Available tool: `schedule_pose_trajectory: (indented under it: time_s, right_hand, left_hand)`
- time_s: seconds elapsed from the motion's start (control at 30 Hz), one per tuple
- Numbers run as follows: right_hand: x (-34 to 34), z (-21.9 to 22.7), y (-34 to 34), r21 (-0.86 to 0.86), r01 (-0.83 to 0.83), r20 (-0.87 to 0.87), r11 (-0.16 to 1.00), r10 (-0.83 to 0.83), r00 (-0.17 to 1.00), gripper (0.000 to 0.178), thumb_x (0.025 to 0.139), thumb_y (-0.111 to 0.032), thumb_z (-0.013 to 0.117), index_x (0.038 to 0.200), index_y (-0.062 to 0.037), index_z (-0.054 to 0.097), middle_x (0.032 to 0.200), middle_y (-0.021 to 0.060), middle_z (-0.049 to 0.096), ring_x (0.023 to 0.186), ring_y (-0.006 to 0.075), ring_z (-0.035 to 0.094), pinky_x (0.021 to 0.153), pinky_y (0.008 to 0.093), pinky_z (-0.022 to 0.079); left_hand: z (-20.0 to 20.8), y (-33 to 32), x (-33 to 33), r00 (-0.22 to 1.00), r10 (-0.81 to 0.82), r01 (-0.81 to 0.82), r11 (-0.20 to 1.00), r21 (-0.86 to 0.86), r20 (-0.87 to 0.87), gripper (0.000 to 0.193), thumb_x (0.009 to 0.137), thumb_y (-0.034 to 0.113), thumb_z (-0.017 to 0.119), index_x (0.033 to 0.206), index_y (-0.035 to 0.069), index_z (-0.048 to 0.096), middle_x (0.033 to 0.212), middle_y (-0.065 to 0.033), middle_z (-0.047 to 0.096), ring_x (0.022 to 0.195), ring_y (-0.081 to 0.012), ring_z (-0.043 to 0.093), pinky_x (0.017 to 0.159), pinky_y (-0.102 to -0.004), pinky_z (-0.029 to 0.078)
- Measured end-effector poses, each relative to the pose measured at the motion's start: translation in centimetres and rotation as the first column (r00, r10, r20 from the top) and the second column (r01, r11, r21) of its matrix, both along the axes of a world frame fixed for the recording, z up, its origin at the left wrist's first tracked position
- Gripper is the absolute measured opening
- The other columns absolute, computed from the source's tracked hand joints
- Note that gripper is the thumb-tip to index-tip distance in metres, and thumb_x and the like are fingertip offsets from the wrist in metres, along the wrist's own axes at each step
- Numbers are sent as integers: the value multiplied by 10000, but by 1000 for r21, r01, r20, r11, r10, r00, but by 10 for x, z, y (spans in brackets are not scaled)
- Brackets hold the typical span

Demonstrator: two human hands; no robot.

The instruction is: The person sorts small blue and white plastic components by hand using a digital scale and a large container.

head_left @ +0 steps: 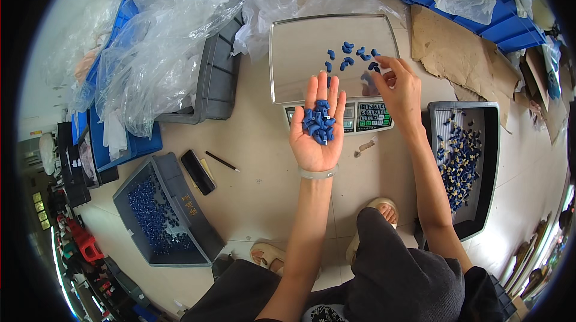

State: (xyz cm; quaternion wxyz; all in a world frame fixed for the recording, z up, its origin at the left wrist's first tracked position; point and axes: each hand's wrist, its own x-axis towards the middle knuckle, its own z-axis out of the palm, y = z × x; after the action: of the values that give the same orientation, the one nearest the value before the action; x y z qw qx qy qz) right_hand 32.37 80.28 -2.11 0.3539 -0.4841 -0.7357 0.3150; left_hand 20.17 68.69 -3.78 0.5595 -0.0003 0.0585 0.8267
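Observation:
My left hand point(318, 151) is palm up with its fingers stretched out, holding a small heap of blue curved parts point(320, 123) that look like little elbow pieces. A pale bangle rings that wrist. Beyond it, more blue curved parts point(347, 48) lie scattered on the metal pan point(300, 40) of a weighing scale. My right hand point(401, 91) hovers at the pan's right edge, thumb and forefinger apart, close to a couple of blue parts point(374, 66). Whether those fingers touch them, I cannot tell. The scale's keypad point(373, 115) shows between my hands.
On the right stands a dark tray point(495, 166) of mixed blue and cream parts. A grey bin point(189, 202) of small blue pieces sits at left, beside a phone point(198, 172) and a pen point(222, 161). Plastic bags point(162, 34) fill crates behind. Flattened cardboard point(462, 52) lies far right.

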Motion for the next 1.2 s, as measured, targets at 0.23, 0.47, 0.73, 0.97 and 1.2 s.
schedule_pose_trajectory:
  time_s: [0.23, 0.47, 0.73, 0.97, 1.2]
  right_hand:
    - [-28, 36, -50, 106, -460, -105, 882, 470, 877, 338, 737, 36, 669, 1065, -38, 636, 980, 94, 581, 812, 238, 611, 693, 350, 527]
    - [-22, 28, -44, 64, -508, 1, 859, 509, 861, 257, 786, 41, 635, 1030, -38, 641, 984, 86, 592, 900, 251, 622, 761, 358, 525]
    - [-24, 26, -45, -124, -430, -148, 894, 412, 899, 167, 809, 35, 619, 969, -7, 644, 926, 89, 619, 743, 200, 641, 663, 308, 524]
    - [-7, -6, -1, -13, -153, 58, 988, 154, 986, 166, 825, 4, 606, 988, 18, 632, 924, 140, 607, 697, 220, 635, 615, 314, 504]
    - [-19, 46, -48, -27, -543, -125, 839, 536, 835, 420, 691, 63, 698, 1092, -35, 624, 1079, 112, 550, 928, 284, 589, 775, 368, 511]
  left_hand:
    - [10, -1, 2, 989, -89, 73, 989, -127, -122, 525, 981, 328, 324, 1424, 47, 352, 1487, -97, 334, 1394, -257, 258, 1163, -407, 191]
    - [11, -1, 0, 991, -110, 101, 989, -109, -80, 529, 982, 332, 301, 1431, 56, 347, 1498, -95, 321, 1392, -258, 263, 1154, -400, 204]
    - [6, -5, 1, 992, -123, 117, 984, -136, -37, 535, 978, 312, 331, 1434, 33, 326, 1506, -104, 303, 1402, -263, 243, 1158, -405, 200]
    - [-1, -6, -3, 996, -85, 83, 995, -57, -21, 566, 973, 310, 367, 1441, 3, 282, 1520, -124, 258, 1420, -278, 195, 1176, -439, 157]
    - [12, -8, -9, 992, -126, 125, 989, -78, -9, 561, 974, 317, 329, 1445, 15, 284, 1519, -124, 264, 1414, -289, 210, 1169, -428, 175]
